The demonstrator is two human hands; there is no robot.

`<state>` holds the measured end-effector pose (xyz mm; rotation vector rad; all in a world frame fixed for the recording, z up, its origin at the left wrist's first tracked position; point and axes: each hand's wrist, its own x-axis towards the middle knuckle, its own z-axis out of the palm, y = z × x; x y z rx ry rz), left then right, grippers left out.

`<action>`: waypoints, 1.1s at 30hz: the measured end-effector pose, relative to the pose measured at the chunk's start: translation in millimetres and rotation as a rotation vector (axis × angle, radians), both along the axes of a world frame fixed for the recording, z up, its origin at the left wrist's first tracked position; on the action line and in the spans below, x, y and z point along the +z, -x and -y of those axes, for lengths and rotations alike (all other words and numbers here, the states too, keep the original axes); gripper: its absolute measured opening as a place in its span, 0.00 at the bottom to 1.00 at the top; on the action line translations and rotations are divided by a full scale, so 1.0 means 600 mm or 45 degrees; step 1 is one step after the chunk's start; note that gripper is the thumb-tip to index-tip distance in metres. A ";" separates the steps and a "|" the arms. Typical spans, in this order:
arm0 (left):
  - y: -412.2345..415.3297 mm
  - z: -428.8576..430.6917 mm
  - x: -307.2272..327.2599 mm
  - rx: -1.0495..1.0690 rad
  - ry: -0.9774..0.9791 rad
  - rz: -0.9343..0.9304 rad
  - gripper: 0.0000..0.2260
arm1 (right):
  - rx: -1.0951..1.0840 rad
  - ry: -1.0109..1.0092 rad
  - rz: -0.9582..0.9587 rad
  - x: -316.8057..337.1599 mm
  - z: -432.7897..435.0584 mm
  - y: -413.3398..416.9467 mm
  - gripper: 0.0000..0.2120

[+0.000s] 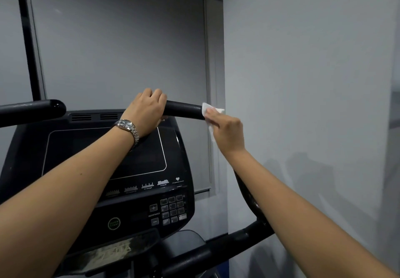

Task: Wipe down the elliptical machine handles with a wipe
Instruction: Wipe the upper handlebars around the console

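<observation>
The right black handle (pixel 184 110) of the elliptical runs across the middle of the head view. My left hand (pixel 147 110), with a metal watch at the wrist, grips its inner end from above. My right hand (pixel 227 129) holds a white wipe (pixel 208 108) wrapped round the same handle farther right; the handle under the wipe is hidden. The left black handle (pixel 32 110) ends in a rounded tip at the far left, with nothing touching it.
The black console (pixel 108 152) with a dark screen and a keypad (pixel 172 209) stands below the handles. A lower curved grip bar (pixel 249 202) passes under my right forearm. A grey wall (pixel 303 83) is close on the right, a grey blind (pixel 119 40) behind.
</observation>
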<state>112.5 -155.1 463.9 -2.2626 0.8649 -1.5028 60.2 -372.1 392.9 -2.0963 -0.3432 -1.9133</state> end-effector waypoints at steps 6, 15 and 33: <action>0.003 0.002 -0.005 -0.014 0.035 0.041 0.16 | 0.060 -0.135 -0.045 0.008 0.044 -0.007 0.05; 0.014 0.041 -0.036 -0.054 -0.112 0.150 0.33 | 0.236 -0.033 -0.122 0.010 0.076 0.009 0.06; 0.054 0.096 -0.062 0.111 -0.107 -0.179 0.36 | 0.057 0.874 -0.191 0.005 0.151 0.004 0.14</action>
